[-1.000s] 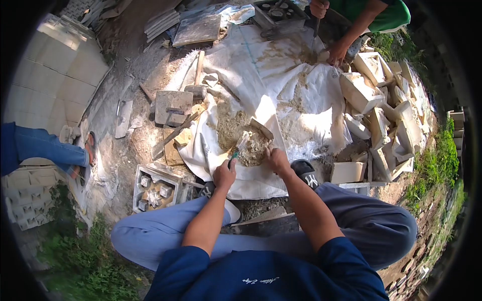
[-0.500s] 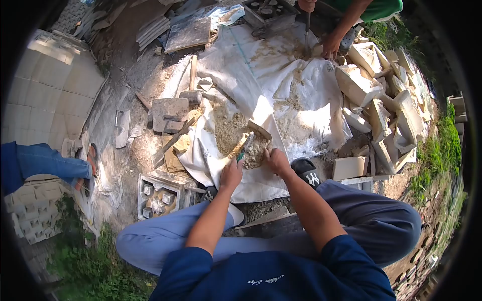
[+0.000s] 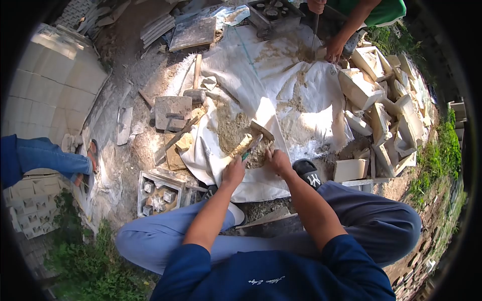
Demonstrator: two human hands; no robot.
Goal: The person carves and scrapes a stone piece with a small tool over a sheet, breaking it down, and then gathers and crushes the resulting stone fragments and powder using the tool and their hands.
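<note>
My left hand (image 3: 233,171) is closed around the green handle of a narrow-bladed hand tool (image 3: 252,147). Its blade points up and right across a broken-edged, box-like pale piece; whether it is a knife or a chisel I cannot make out. That pale piece (image 3: 262,130) has a raised far edge and a yellowish left edge, with crumbly grey material inside. At its near right side is my right hand (image 3: 279,163), fingers curled against it. A white sheet (image 3: 256,192) lies beneath, with a heap of sandy crumbs (image 3: 232,128) beside the piece.
Pale box-shaped castings (image 3: 359,88) are piled on the right. A mallet (image 3: 196,94), a square plate with a handle (image 3: 173,113) and a metal mould (image 3: 160,193) lie on the left. Across the sheet, a co-worker's hand (image 3: 334,51) works beside a long tool. Another person's leg (image 3: 52,155) is at far left.
The blade in my left hand has shifted slightly right and swung a little over the pale piece. My right hand stays at its side. The co-worker's upright tool has tilted slightly.
</note>
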